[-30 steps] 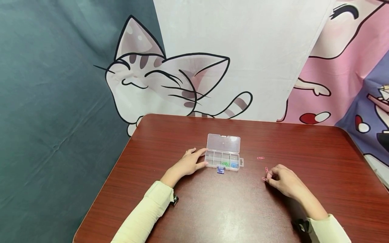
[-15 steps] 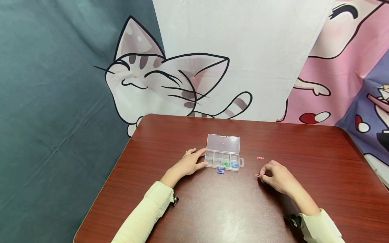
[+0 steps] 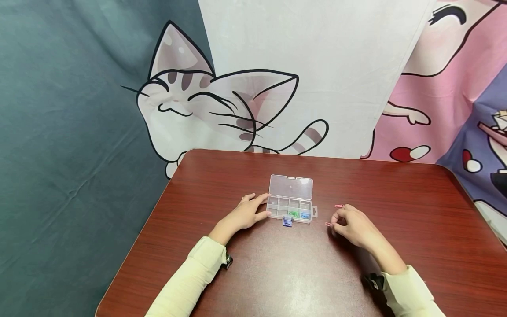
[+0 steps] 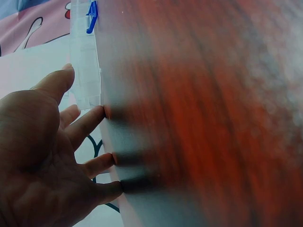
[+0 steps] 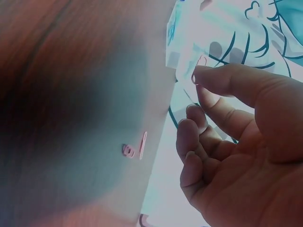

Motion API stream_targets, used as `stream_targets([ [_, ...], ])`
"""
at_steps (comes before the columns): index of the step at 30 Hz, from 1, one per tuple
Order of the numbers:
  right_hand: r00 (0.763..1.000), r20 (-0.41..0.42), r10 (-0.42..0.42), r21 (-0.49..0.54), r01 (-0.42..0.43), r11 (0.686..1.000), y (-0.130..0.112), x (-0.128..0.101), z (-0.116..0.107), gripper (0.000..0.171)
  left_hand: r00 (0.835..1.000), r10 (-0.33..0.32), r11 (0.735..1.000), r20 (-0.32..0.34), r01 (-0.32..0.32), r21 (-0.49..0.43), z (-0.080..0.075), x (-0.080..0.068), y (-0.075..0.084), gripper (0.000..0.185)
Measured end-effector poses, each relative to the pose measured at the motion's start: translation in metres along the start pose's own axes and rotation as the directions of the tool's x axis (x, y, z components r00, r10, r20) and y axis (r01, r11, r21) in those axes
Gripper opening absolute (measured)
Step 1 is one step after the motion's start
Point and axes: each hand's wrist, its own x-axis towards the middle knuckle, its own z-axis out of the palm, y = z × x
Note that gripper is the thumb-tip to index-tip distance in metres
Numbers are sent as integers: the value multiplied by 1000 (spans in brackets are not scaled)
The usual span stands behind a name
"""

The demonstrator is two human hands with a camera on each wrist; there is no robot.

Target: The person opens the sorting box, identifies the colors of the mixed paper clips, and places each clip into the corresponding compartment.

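Observation:
A clear plastic compartment box [image 3: 291,188] stands with its lid raised. Green paper clips [image 3: 293,214] lie in one front compartment and blue paper clips [image 3: 305,215] in the one to its right. My left hand [image 3: 246,214] rests at the box's left end with fingers spread, thumb and a fingertip at its corners. To the right of the box, my right hand [image 3: 354,226] pinches a pink paper clip [image 5: 202,60] between thumb and index finger, its other fingers curled. Beyond that hand, another pink paper clip [image 3: 339,206] lies on the table; the right wrist view has two pink clips [image 5: 143,145] there.
A blue latch [image 3: 288,221] hangs from the box's front edge, and a clear hanging tab [image 3: 314,211] juts from its right end. The glossy red-brown table [image 3: 277,273] reaches back to a hanging cloth [image 3: 253,39] with cartoon cats.
My right hand has picked a pink clip up from the table and carried it left and slightly away from me, nearer the box. The left hand and the box stay put.

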Motion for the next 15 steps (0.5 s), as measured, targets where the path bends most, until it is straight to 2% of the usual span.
stream_targets([
  [15,1000,8,-19,13,19,1000,-10,15,3,21,1000,-8,1000,-3,8,-14,0,-1,1,62],
])
